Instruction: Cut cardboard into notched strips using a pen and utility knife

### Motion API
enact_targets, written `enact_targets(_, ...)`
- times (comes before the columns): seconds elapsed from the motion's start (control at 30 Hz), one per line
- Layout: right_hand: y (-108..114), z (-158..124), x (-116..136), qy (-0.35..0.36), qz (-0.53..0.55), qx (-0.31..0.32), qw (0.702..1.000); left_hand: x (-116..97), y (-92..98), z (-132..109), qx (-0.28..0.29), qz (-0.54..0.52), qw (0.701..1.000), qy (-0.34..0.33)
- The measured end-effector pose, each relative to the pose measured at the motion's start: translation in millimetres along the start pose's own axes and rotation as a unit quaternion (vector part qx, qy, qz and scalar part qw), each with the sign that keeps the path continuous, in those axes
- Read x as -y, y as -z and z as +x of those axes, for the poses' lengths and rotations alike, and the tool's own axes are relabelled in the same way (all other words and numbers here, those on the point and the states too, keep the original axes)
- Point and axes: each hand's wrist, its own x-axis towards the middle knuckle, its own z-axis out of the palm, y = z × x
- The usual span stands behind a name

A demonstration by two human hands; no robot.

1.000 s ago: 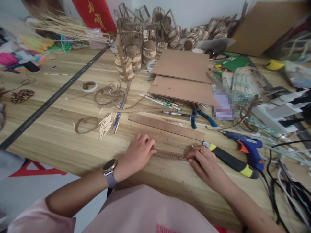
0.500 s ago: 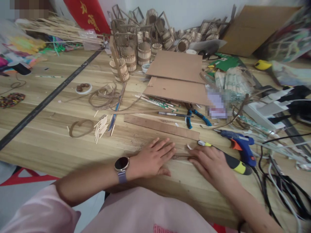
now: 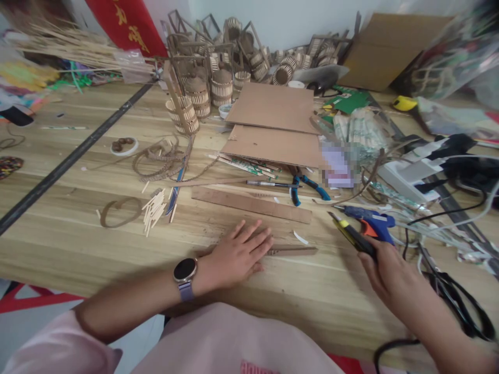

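Left hand [image 3: 241, 254] lies flat on the worktop [image 3: 78, 228], fingers spread wide, palm down over the near end of a narrow cardboard strip [image 3: 294, 250] that pokes out to the right from under the fingertips. Over on the other side, the right hand [image 3: 385, 270] is wrapped around the handle of a yellow-and-black utility knife [image 3: 351, 234], tip pointing away and hanging just above the wood, right beside the blue glue gun [image 3: 370, 221]. That strip looks thin, light and bendy, the sort that skids or buckles unless pinned flat, so pressing down on its face suits it better than pinching an edge. The knife looks rigid and is best gripped at mid-handle, clear of the blade. A wider cardboard strip [image 3: 251, 203] lies just beyond, apart from both hands.
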Motion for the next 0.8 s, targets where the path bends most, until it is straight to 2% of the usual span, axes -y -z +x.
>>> enact_targets(0.1,4.0,-1.7,15.7,-0.065,0.14,0.04,0.987,5.5,-0.7,-6.8,-0.004,0.001,1.0,0.014)
enact_targets(0.17,4.4,-2.3,25.7,-0.082,0.202,0.064,0.974,10.6,0.1,-13.0,-0.006,-0.001,1.0,0.024)
enact_targets(0.33,2.9,-1.4,50.6,-0.126,0.273,0.091,0.949,18.9,8.4,-26.1,0.004,-0.005,0.999,0.036)
enact_targets(0.43,2.4,-1.2,58.4,-0.198,0.322,0.125,0.917,14.4,16.1,-26.5,0.005,0.016,0.999,0.047)
enact_targets(0.5,2.2,-1.6,57.6,-0.23,0.343,0.142,0.899,7.2,21.2,-23.1,-0.018,0.044,0.998,0.049)
enact_targets(0.57,2.1,-2.4,52.9,-0.243,0.349,0.15,0.892,-1.5,24.9,-17.5,-0.056,0.071,0.996,0.019)
enact_targets(0.67,2.3,-2.9,44.7,-0.251,0.354,0.166,0.885,-11.3,24.3,-7.5,-0.103,0.08,0.988,-0.081)
enact_targets(0.73,2.8,-1.7,42.2,-0.25,0.349,0.185,0.884,-12.8,18.5,-1.5,-0.111,0.074,0.984,-0.121)
enact_targets(0.8,3.3,0.6,42.6,-0.248,0.333,0.201,0.887,-9.9,10.0,3.1,-0.101,0.072,0.985,-0.121)
